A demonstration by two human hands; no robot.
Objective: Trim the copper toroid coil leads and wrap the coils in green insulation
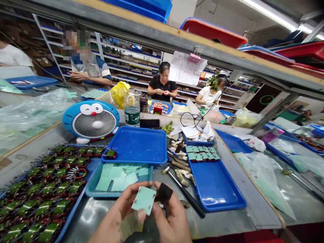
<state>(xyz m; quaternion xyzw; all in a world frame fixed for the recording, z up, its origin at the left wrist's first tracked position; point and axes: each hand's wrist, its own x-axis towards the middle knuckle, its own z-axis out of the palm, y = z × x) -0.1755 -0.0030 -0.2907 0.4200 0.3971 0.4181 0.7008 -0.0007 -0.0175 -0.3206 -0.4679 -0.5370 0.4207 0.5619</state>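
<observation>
A square pale-green plate [144, 199] with small metallic bits at its edges is held up, tilted, in front of me. My left hand [123, 211] pinches it from the left, clear yellowish tape round the thumb. From the right, my right hand [173, 219] grips the plate's edge, its index finger wrapped in black tape. What lies behind the plate is hidden. Beyond my hands, loose pale-green plates [124, 177] lie in a teal tray [95, 194]. To the right, a blue tray [217, 185] bears rows of green-topped pieces [202, 153] at its far end.
Wire-wound coils [45, 189] fill a large tray at left. A hammer [184, 192] lies beside the right tray. A blue tray [139, 145] overlaps the teal one. Behind stand a blue fan [97, 125] and a bottle [132, 113]. Co-workers sit across; a shelf [152, 28] spans overhead.
</observation>
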